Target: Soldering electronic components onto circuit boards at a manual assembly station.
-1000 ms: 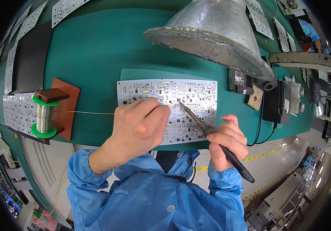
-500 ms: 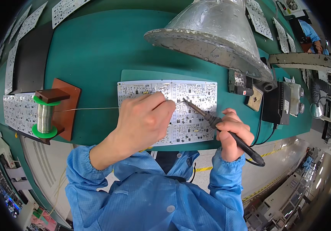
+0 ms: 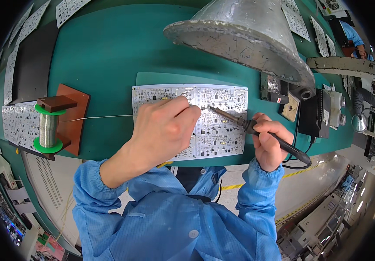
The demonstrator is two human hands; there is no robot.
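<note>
From my distant place, I see the left hand (image 3: 163, 128) closed in a pinch on the thin wire (image 3: 104, 116), while the right hand (image 3: 271, 141) is wrapped around the handle of the soldering iron (image 3: 250, 127), with its tip just beyond the left hand's fingertips. The white circuit board (image 3: 220, 130) lies under the left hand and just beside the right hand, but I cannot tell if the tip touches it. Farther out, I see the spool (image 3: 48, 130) left of the left hand and the metal hood (image 3: 244, 37) ahead of the right hand.
</note>
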